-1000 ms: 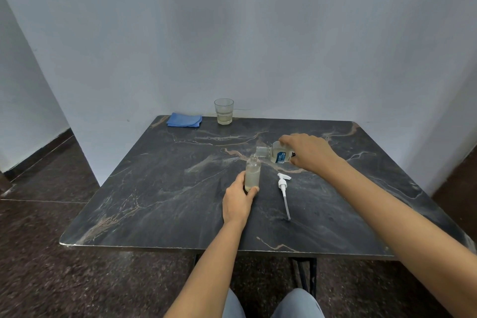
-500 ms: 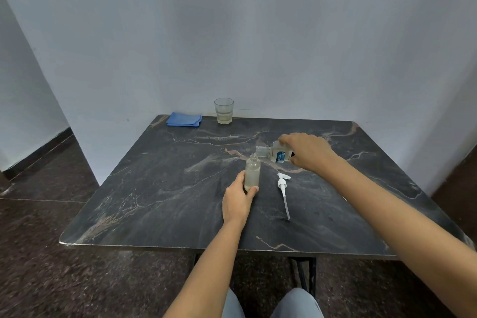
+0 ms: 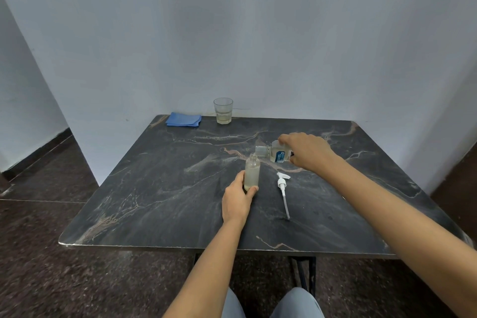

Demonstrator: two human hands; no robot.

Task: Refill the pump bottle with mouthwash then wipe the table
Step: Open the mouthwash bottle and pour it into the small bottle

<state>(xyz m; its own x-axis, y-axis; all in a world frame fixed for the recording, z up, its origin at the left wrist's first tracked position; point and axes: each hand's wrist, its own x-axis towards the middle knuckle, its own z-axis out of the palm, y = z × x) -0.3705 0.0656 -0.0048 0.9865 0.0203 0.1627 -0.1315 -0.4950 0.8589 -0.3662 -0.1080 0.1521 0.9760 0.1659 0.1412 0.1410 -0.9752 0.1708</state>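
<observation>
A small clear pump bottle point(image 3: 252, 170) stands upright on the dark marble table point(image 3: 160, 188), with no pump in its neck. My left hand point(image 3: 237, 200) grips its lower part from the near side. My right hand point(image 3: 307, 151) holds a clear mouthwash bottle point(image 3: 277, 153) with a blue label, tipped sideways so its open mouth sits just over the pump bottle's neck. The white pump head point(image 3: 283, 187) with its long dip tube lies flat on the table to the right of the pump bottle.
A folded blue cloth point(image 3: 183, 119) lies at the table's far left edge. Beside it stands a glass point(image 3: 223, 110) with a little pale liquid. A white wall runs behind the table; dark floor lies to the left.
Hardly anything has moved. The mouthwash bottle stays tipped over the pump bottle's neck and both hands keep their grips.
</observation>
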